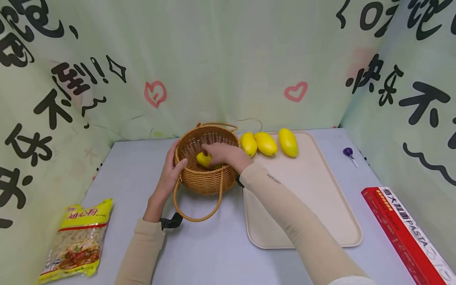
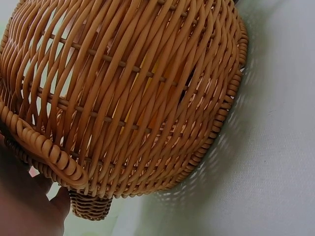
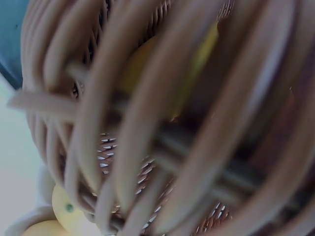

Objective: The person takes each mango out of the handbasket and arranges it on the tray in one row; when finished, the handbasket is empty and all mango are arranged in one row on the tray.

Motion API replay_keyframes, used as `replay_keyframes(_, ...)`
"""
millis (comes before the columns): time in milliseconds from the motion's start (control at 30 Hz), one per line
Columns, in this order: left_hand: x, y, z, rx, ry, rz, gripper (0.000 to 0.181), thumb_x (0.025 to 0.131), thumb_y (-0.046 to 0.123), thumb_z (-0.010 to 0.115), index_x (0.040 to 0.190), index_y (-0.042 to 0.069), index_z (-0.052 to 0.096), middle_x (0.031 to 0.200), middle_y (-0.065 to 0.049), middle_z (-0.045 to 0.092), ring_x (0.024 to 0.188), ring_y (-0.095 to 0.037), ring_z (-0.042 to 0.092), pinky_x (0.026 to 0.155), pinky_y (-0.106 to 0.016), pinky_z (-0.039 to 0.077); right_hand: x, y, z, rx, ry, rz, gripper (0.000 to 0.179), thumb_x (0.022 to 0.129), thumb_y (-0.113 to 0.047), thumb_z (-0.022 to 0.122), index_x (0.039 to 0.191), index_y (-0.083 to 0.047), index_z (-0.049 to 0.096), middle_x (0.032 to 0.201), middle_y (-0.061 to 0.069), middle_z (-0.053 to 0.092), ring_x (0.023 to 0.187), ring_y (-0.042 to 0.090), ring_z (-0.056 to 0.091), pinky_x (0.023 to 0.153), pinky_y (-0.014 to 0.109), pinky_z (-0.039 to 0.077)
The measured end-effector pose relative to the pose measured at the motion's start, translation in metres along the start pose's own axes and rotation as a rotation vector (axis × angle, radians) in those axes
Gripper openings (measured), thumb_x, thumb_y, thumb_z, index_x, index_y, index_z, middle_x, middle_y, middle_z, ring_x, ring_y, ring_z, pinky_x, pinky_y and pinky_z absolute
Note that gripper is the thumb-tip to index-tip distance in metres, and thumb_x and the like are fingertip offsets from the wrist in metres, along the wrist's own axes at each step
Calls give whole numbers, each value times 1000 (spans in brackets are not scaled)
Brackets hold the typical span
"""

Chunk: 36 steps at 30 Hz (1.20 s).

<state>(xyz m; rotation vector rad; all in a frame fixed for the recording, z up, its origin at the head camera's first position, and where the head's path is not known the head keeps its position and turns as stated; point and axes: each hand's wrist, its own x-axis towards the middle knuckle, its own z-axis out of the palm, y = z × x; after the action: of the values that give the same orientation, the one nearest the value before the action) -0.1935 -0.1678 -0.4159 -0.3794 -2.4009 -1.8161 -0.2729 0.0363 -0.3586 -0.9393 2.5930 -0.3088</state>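
A round wicker basket (image 1: 201,183) stands tilted toward me at the table's back, its front handle hanging down. My left hand (image 1: 167,174) holds its left rim, thumb on the near side; the left wrist view has the fingers beside the woven wall (image 2: 142,98). Down inside the basket, my right hand (image 1: 225,153) grips a yellow mango (image 1: 204,159), its fingers partly hidden by the rim. Through the blurred weave (image 3: 103,98) in the right wrist view, yellow mango skin (image 3: 140,64) shows. Three more mangoes (image 1: 266,143) lie along the back of the beige tray (image 1: 303,206).
A yellow-labelled pasta bag (image 1: 76,239) lies at the front left. On the right are a purple-wrapped lollipop (image 1: 349,152) and a long red-and-white pasta box (image 1: 406,233). A curtain with writing (image 1: 228,67) closes off the back and sides.
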Motion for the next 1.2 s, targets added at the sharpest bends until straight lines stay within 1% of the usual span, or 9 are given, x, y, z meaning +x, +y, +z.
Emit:
replay_keyframes(67,-2,5,0,0,-3,-3,70,101,25,49,161,21,13,167,-6,14,152,-35,20,121,-58,21,-1,-1,0,1,2,0,36,90,-16,67,123,-11,52,107,6,62,91,20,53,84,35,47)
replay_keyframes(133,-5,16,-1,-3,-9,-12,71,101,23,49,161,16,13,167,-10,13,152,-38,20,121,-59,22,-1,-1,0,-3,-3,8,38,90,-16,68,125,-12,52,106,6,61,91,20,52,83,35,46)
replay_keyframes(233,-8,23,-1,1,1,-16,70,101,22,48,161,15,14,166,-12,14,151,-37,21,121,-58,24,-2,-2,1,1,-28,31,55,90,-18,68,140,-13,47,122,7,62,104,21,56,93,37,47)
replay_keyframes(400,-8,24,1,-3,4,-15,70,101,21,48,161,14,13,166,-11,13,152,-36,20,121,-57,23,-3,-2,1,-1,-95,97,71,93,-20,62,156,-20,32,148,9,51,128,24,51,107,43,42)
replay_keyframes(567,-8,24,2,0,-6,-3,70,101,22,49,160,13,13,166,-13,14,151,-37,21,121,-57,23,-5,-1,0,0,-128,134,69,93,-25,61,156,-23,32,150,10,48,132,26,49,107,45,41)
replay_keyframes(867,-7,23,2,0,-5,6,69,101,19,48,160,13,14,166,-13,15,151,-37,21,121,-57,23,-3,1,-1,34,-185,119,74,93,-24,61,158,-17,27,161,9,35,146,28,36,118,45,33)
replay_keyframes(967,-7,24,3,6,-13,6,68,101,19,48,160,13,14,166,-13,15,152,-36,21,122,-57,22,-2,2,-1,14,-166,98,72,92,-24,63,156,-15,32,158,8,40,143,27,41,116,44,35)
replay_keyframes(1100,-7,25,2,14,-16,-7,69,102,21,48,160,12,14,166,-12,14,152,-35,20,122,-56,21,2,2,-1,-37,-76,32,69,90,-25,67,152,-13,39,152,7,47,138,26,46,114,42,37)
replay_keyframes(1200,-8,26,1,18,-12,-15,69,101,22,48,160,13,14,166,-11,14,152,-36,20,122,-57,21,3,2,0,-55,-25,13,69,89,-28,68,151,-16,40,152,6,47,138,25,44,114,43,37)
